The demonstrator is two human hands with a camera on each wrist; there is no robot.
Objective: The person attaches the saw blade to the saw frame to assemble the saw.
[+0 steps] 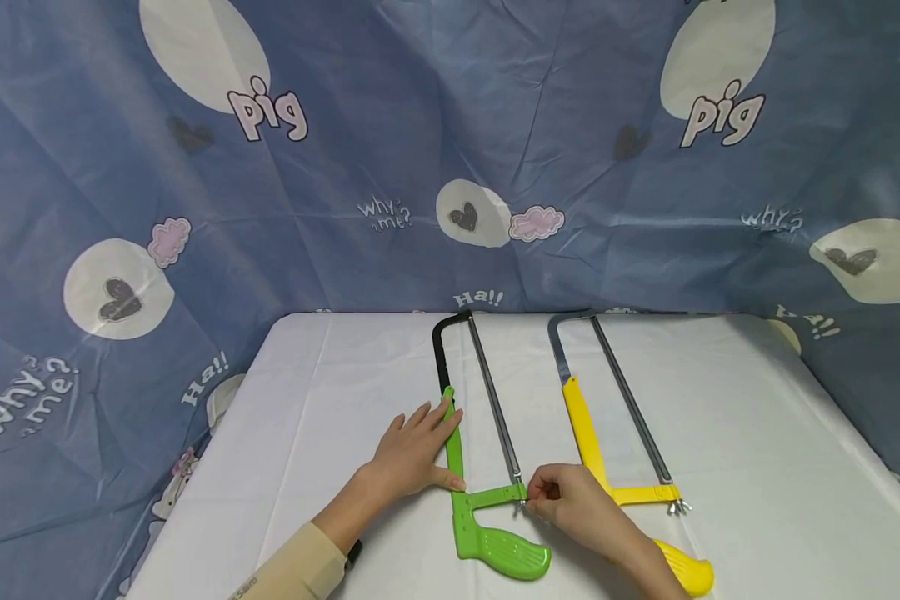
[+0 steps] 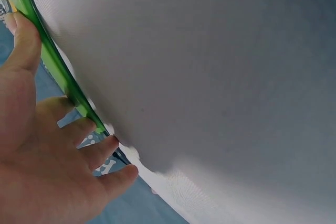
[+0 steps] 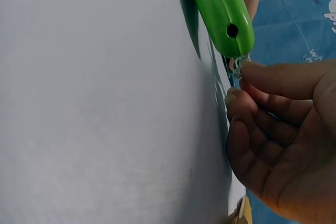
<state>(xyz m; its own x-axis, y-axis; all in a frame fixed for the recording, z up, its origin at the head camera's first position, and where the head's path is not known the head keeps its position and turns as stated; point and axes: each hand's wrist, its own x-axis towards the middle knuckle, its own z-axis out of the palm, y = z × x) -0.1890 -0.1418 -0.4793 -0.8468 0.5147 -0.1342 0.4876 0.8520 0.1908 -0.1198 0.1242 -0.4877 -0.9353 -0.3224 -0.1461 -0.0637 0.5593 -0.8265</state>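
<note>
A hacksaw with a bright green handle frame and a black bow (image 1: 461, 517) is being supported flat on a white cloth-covered table (image 1: 330, 400), at the middle of the near half, its bow being directed to the far edge. Its long grey metal blade (image 1: 495, 404) is being held along the right side, between the far end of the bow and the green crosspiece (image 1: 497, 497).

The green side bar is being pressed by the left hand (image 1: 416, 454); the fingers are being held spread and mostly straight, laid across the bar rather than wrapped round it, while the thumb is being rested lower down, near the crosspiece. A beige sleeve (image 1: 300, 562) is being worn on that arm.

At the right end of the crosspiece, a small silver metal wing nut (image 3: 239, 67) is being pinched by the right hand (image 1: 570, 500); the thumb and index finger are being kept nearly together about it, and the other fingers are being curled towards the palm.

To the right, a similar yellow-handled hacksaw (image 1: 587, 433) is being partly covered by the right forearm. Beyond the table's far edge, a blue printed fabric backdrop (image 1: 345, 167) is being seen.
</note>
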